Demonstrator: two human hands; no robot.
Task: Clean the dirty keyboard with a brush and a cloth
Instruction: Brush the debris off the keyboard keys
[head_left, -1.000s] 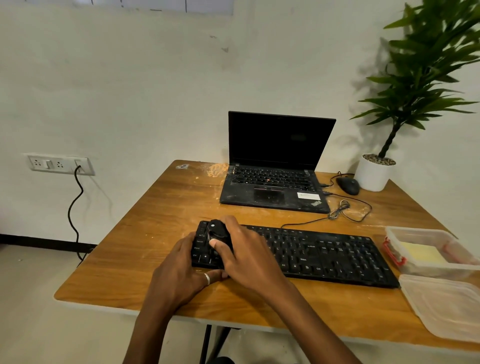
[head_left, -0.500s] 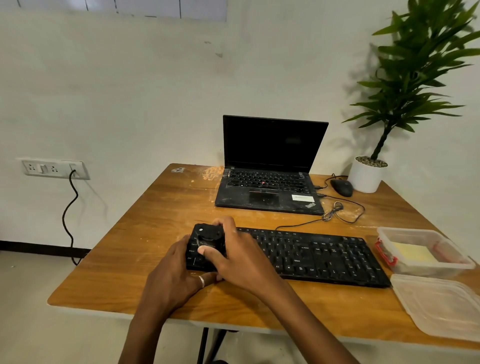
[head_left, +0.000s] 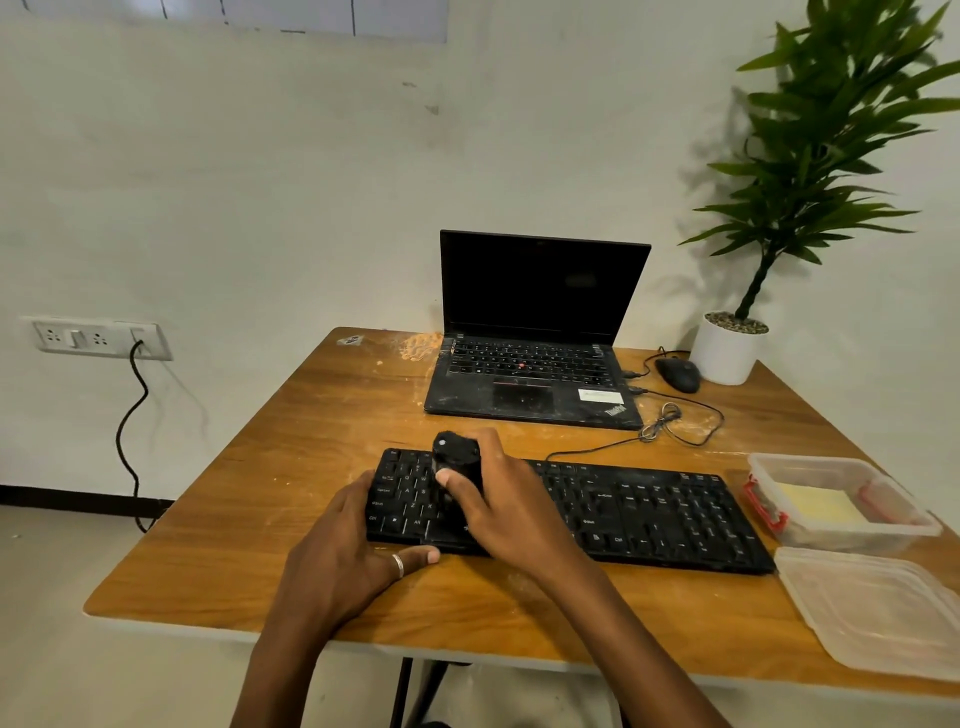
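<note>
A black keyboard (head_left: 649, 512) lies across the front of the wooden table (head_left: 249, 525). My right hand (head_left: 506, 512) grips a round black brush (head_left: 456, 454) and holds it upright on the keys near the keyboard's left end. My left hand (head_left: 345, 548) holds the keyboard's left front corner, thumb along the front edge, fingers curled over the side. A yellow cloth (head_left: 813, 506) lies inside a clear plastic box (head_left: 769, 462) at the right.
A dusty open laptop (head_left: 530, 384) stands behind the keyboard, with a black mouse (head_left: 678, 374), a coiled cable (head_left: 670, 421) and a white potted plant (head_left: 727, 348) to its right. The box's clear lid (head_left: 878, 608) lies at the table's front right corner.
The brush in my right hand has shifted a little rightward over the left keys. My left hand stays on the keyboard's corner. My head has moved slightly.
</note>
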